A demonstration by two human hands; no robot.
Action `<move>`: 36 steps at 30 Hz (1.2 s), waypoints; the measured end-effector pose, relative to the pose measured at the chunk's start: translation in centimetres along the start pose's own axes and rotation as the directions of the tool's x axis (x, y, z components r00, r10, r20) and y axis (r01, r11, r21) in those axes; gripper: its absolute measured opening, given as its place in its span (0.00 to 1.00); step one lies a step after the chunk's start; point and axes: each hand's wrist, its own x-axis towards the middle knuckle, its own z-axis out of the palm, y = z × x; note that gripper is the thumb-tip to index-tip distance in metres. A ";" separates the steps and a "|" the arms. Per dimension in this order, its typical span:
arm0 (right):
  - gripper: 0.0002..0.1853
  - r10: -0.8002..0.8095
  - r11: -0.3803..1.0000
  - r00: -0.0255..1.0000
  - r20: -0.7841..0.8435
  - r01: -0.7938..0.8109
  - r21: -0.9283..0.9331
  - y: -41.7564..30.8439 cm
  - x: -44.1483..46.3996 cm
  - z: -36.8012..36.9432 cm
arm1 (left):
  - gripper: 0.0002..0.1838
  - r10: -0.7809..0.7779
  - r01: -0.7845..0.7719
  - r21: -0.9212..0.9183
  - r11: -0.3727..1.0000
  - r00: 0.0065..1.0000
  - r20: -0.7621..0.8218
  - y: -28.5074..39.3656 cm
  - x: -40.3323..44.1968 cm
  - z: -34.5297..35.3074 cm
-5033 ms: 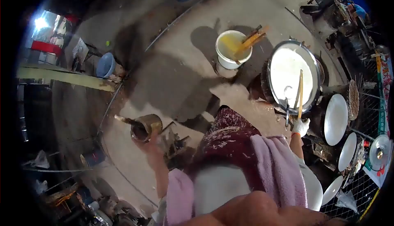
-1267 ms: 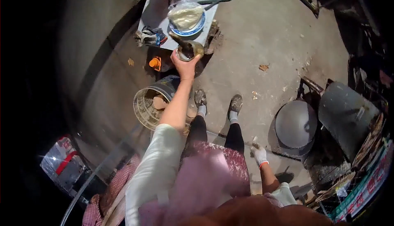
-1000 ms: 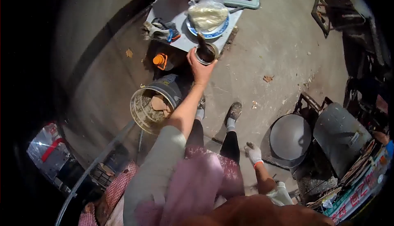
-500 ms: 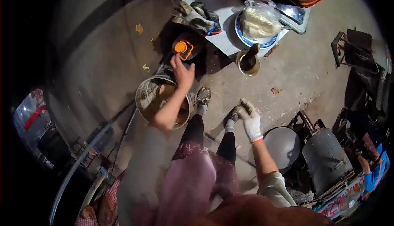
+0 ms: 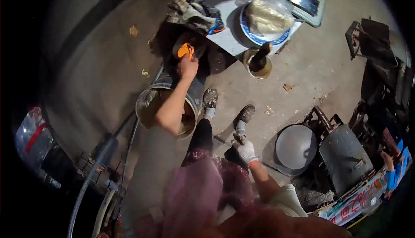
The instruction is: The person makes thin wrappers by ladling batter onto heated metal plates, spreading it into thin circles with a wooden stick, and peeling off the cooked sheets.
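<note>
Bare, my left hand (image 5: 188,68) reaches over a bucket, its fingers closed at the orange handle of a dark jug; the orange cap (image 5: 185,50) shows just beyond the fingertips. Most of the jug's body is lost in shadow. The wide bucket (image 5: 142,108) lies below my left forearm, which hides part of its mouth and contents. A white work glove with dirty fingertips covers my right hand (image 5: 245,150). It hangs near my right shoe with fingers loosely bent and apart, and I see nothing held in it.
A white table (image 5: 229,17) carries a blue-rimmed plate (image 5: 245,26) with a pale bagged lump and a pile of used gloves (image 5: 194,17). Beside it stands a cup (image 5: 258,67) with a dark handle in it. At right are a round-topped pot (image 5: 296,146) and a metal drum (image 5: 346,156).
My left hand has moved up onto the jug's orange handle and closed there. My right hand has come down and back toward my body, its fingers more bent.
</note>
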 end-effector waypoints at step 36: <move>0.20 -0.006 0.940 0.994 -0.113 0.044 0.337 17.2 3.0 5.8 | 0.16 0.725 -0.853 0.362 0.375 0.513 0.459 2.4 -18.0 11.6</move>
